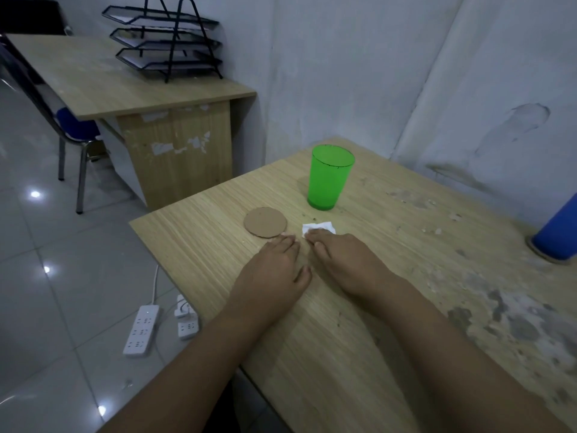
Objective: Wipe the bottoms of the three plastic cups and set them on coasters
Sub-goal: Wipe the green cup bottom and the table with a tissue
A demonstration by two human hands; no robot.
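Head: two cups (330, 179), two coasters (265, 222), one tissue (318, 228).

Two cups: one green cup (330, 179) and one blue cup (559, 235) at the right edge. Two coasters: one bare coaster (264, 222), one under the blue cup (544, 257). One white tissue (318, 228). Two hands: left (274, 273), right (343, 264). Two power strips (141, 329) (186, 317).

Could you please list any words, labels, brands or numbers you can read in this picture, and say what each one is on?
None can be read.
Green cup: no print, only small dark marks at the rim.
Cardboard coaster, white tissue, blue cup: blank.
Power strips: any markings are too small to read.
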